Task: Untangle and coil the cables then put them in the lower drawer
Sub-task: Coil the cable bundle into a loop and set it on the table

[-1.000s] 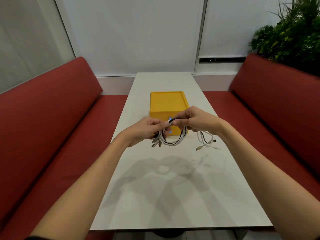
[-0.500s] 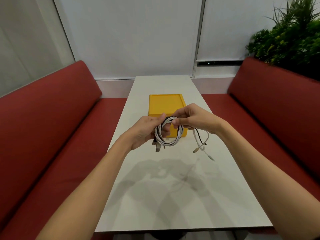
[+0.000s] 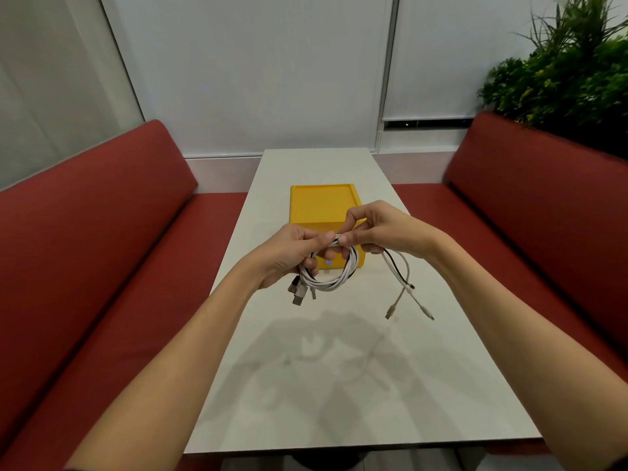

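Observation:
Both hands hold a bundle of white and black cables above the white table. My left hand grips the coiled loop at its left side, with several plugs hanging below it. My right hand pinches the cables at the top of the loop, thumb and fingers meeting the left hand's. Loose cable ends trail down from under my right hand, their connectors just over the tabletop. Behind the hands stands the yellow drawer box, its front partly hidden; both drawers look shut.
Red benches run along both sides of the narrow table. A green plant rises behind the right bench. White blinds cover the wall at the table's far end.
The hands have lifted the coil slightly and drawn closer together at its top. The loose ends now hang longer and lower to the right.

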Demonstrator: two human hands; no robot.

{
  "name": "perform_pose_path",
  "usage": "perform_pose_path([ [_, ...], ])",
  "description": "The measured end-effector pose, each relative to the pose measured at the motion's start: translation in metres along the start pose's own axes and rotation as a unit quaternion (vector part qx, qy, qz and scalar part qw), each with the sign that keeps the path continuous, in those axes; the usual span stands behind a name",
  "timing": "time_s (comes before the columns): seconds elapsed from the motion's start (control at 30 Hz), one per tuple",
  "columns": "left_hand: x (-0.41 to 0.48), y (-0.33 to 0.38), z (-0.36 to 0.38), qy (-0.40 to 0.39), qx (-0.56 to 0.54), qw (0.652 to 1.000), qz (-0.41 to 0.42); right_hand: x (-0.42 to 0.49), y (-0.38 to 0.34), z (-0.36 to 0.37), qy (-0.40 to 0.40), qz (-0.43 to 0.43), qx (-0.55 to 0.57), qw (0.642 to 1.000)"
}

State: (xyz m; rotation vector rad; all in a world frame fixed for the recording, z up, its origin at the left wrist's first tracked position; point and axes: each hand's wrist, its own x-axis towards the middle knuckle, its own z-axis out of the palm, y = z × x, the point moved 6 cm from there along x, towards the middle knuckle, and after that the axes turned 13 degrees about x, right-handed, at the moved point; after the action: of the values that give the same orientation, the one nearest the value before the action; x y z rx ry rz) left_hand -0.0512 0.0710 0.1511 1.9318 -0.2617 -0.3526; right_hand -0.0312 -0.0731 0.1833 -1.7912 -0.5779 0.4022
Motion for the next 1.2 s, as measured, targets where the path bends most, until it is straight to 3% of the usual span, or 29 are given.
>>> perform_pose_path([
  [0.13,0.007,0.002,-0.011,0.03,-0.004,0.999,0.018,-0.002,0.001,0.0,0.01,-0.016,0.014,1.0],
  [0.27,0.006,-0.001,-0.019,0.054,0.009,0.998,0.011,-0.007,0.01,-0.009,0.069,-0.034,-0.024,0.997],
  [0.43,0.006,-0.007,-0.02,0.04,-0.09,0.995,0.002,-0.015,0.022,-0.01,0.118,-0.045,-0.178,0.976],
  [0.57,0.003,-0.006,-0.013,0.044,-0.178,0.983,0.014,-0.023,0.036,-0.005,0.171,-0.048,-0.199,0.964],
  [0.8,0.002,-0.014,0.002,0.073,-0.247,0.966,0.026,-0.035,0.053,0.008,0.243,-0.021,-0.103,0.964],
  [0.93,0.005,-0.016,0.01,0.1,-0.267,0.958,0.025,-0.037,0.055,0.014,0.279,-0.028,0.04,0.959],
  [1.2,0.002,-0.017,0.015,0.202,-0.125,0.97,0.051,-0.043,0.06,0.027,0.284,-0.015,0.294,0.913],
])
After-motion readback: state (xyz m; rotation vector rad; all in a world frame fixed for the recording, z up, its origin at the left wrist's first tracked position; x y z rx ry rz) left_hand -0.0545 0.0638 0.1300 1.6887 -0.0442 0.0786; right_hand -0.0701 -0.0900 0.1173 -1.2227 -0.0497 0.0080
